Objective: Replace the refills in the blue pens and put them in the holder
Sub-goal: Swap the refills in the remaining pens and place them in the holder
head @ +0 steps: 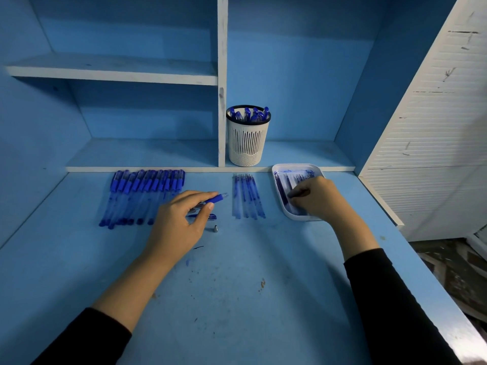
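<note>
My left hand (179,222) grips a blue pen barrel (217,198) that points right, near the middle of the blue desk. Below it lie a pen cap (210,216) and a small metal tip (215,228). My right hand (315,197) reaches into the white tray (281,204) of used refills, its fingers curled over them; whether it pinches one is hidden. A row of several fresh refills (247,196) lies between the hands. Several capped blue pens (143,194) lie in a row at the left. The white holder (247,138) on the back ledge contains several pens.
Blue shelving with a white divider (222,83) rises behind the desk. A white slatted panel (434,122) stands at the right, and the desk edge (421,262) drops off beside it. Ink stains mark the near desk surface (224,299).
</note>
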`<state>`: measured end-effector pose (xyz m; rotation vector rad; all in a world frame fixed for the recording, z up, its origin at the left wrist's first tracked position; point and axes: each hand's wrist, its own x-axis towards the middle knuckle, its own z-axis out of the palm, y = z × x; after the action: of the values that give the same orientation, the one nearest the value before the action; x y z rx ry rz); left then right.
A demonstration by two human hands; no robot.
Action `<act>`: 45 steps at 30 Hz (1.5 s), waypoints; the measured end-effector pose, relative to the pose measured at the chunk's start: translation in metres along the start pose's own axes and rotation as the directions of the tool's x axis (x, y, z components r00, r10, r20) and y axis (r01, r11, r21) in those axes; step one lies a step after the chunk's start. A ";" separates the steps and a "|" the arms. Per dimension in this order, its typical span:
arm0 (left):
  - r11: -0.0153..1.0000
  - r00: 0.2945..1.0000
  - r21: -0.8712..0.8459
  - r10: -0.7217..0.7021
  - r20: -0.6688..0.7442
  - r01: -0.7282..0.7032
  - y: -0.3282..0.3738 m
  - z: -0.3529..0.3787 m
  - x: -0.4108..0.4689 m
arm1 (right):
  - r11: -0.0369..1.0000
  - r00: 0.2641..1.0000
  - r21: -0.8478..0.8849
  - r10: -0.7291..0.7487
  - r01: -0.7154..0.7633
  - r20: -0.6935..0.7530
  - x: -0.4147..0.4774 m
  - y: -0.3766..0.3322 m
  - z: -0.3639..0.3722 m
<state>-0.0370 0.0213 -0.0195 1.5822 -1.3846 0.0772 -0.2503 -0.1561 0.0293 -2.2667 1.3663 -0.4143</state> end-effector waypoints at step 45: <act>0.963 0.996 -0.260 -0.081 -0.029 0.071 0.019 -0.003 -0.002 | 0.408 0.942 0.849 -0.155 0.336 -0.299 -0.048 -0.074 0.051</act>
<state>-0.0511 0.0275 -0.0081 1.4055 -1.2469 -0.1142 -0.1923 -0.0720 0.0240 -1.4801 0.5526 -1.1582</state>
